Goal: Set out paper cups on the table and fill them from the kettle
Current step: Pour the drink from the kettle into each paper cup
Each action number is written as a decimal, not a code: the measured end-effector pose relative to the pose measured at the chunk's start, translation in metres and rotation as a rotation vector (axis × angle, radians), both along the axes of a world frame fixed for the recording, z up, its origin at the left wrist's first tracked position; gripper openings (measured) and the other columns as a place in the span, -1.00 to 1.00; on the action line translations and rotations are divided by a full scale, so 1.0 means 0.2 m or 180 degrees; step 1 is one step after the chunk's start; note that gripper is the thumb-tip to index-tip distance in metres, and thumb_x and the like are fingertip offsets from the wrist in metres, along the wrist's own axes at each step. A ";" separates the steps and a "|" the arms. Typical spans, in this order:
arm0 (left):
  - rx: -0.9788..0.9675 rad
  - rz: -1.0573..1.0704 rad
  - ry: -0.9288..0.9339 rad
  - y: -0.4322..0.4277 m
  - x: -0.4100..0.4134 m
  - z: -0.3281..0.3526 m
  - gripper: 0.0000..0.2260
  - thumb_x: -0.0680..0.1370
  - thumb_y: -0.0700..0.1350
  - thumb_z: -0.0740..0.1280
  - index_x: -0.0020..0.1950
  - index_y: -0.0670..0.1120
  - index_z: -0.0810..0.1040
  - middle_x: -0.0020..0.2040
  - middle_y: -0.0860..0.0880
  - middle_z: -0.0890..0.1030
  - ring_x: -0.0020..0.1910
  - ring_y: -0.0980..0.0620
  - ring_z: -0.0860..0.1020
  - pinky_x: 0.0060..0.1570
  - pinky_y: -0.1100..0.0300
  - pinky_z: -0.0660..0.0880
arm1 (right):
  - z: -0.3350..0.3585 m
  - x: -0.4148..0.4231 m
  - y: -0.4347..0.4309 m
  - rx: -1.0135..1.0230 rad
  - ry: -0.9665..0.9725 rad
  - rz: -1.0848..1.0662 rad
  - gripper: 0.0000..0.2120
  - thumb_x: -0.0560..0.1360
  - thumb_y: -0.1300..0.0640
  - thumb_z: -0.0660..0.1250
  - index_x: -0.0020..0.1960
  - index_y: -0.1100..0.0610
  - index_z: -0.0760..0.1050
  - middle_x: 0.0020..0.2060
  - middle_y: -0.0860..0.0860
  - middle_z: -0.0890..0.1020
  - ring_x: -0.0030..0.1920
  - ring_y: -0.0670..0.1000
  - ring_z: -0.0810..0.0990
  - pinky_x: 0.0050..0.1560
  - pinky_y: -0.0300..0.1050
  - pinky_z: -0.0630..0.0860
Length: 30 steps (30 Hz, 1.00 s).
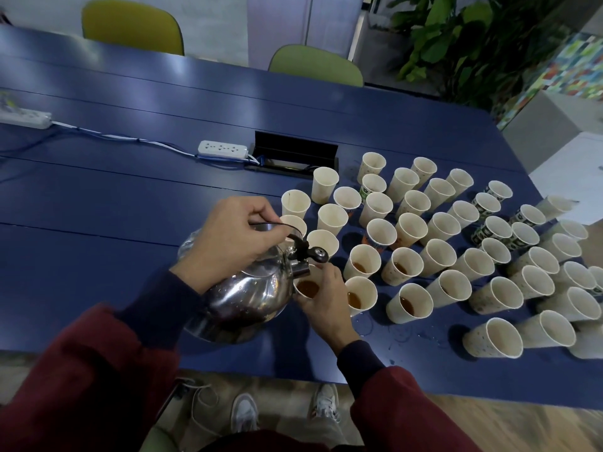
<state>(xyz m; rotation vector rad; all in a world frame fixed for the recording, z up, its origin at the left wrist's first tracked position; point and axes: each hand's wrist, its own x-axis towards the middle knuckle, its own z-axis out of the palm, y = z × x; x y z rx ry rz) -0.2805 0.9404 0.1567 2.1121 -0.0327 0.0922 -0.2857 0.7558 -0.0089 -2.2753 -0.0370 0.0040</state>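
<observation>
Near edge: right hand (323, 301) curling its fingers round a paper cup (306, 289), brown liquid sitting inside. Steel kettle (251, 298) tilting, its spout hanging just over that cup's rim, beside the right fingertips. Above it, left hand (228, 238) clenching the black handle (279, 226). Beyond the right fingers, rows of cups (437, 230) standing on the blue table (130, 197), the nearest few holding brown liquid. Past the left knuckles, a white power strip (223, 149) lying flat.
</observation>
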 end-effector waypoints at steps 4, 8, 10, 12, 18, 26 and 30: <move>-0.0294 0.0287 0.0018 0.07 -0.02 0.01 -0.90 0.48 -0.17 0.50 -0.22 -0.11 0.64 -0.44 0.05 0.64 -0.50 0.23 0.49 -0.38 0.41 0.40 | -0.01 0.03 -0.01 -0.0512 0.0097 -0.0078 -0.43 0.37 0.20 0.53 0.31 0.18 0.38 0.17 0.09 0.45 0.09 0.13 0.53 0.06 -0.10 0.47; -0.0257 0.0426 -0.0080 0.14 -0.02 0.02 -0.89 0.48 -0.16 0.50 -0.23 -0.08 0.64 -0.41 0.01 0.65 -0.47 0.14 0.52 -0.31 0.22 0.47 | -0.01 0.06 -0.01 -0.0806 0.0250 -0.0113 -0.45 0.37 0.18 0.54 0.26 0.22 0.38 0.18 0.12 0.43 0.11 0.18 0.53 0.07 -0.04 0.48; -0.0262 0.0500 -0.0102 0.19 -0.01 0.02 -0.90 0.48 -0.15 0.50 -0.23 -0.08 0.65 -0.37 -0.03 0.67 -0.39 -0.01 0.61 -0.24 0.11 0.54 | -0.02 0.07 -0.01 -0.0912 0.0300 -0.0092 -0.43 0.37 0.15 0.56 0.27 0.22 0.37 0.17 0.12 0.43 0.11 0.17 0.53 0.07 -0.05 0.49; -0.0299 0.0587 -0.0147 0.23 0.00 0.01 -0.89 0.48 -0.15 0.50 -0.24 -0.08 0.64 -0.39 -0.06 0.65 -0.41 0.01 0.58 -0.25 0.12 0.51 | -0.01 0.07 -0.01 -0.1071 0.0306 -0.0025 -0.40 0.37 0.10 0.57 0.28 0.22 0.36 0.17 0.11 0.42 0.13 0.16 0.53 0.06 -0.08 0.47; -0.0235 0.0700 -0.0129 0.31 0.00 0.00 -0.88 0.48 -0.15 0.50 -0.24 -0.10 0.64 -0.43 -0.05 0.62 -0.46 0.15 0.47 -0.34 0.28 0.42 | 0.06 0.07 0.07 -0.1618 -0.0561 0.0167 -0.26 0.29 -0.11 0.59 0.34 0.15 0.39 0.19 0.11 0.47 0.18 0.18 0.50 0.21 0.12 0.50; 0.0093 0.0377 0.0076 0.30 0.04 -0.02 -0.85 0.44 -0.12 0.54 -0.25 -0.10 0.62 -0.50 0.05 0.59 -0.52 0.17 0.45 -0.33 0.26 0.42 | -0.01 0.19 0.27 -0.0539 0.0239 0.1019 -0.14 0.27 0.04 0.61 0.46 0.17 0.30 0.36 0.09 0.42 0.36 0.11 0.41 0.37 0.05 0.40; 0.0327 0.0210 0.0119 0.28 0.07 -0.02 -0.86 0.43 -0.10 0.55 -0.26 -0.06 0.63 -0.49 0.18 0.58 -0.53 0.23 0.48 -0.31 0.29 0.40 | -0.09 0.20 0.31 0.0013 0.0619 0.0595 -0.37 0.27 -0.03 0.54 0.28 0.01 0.43 0.14 -0.03 0.58 0.15 0.02 0.56 0.20 0.06 0.53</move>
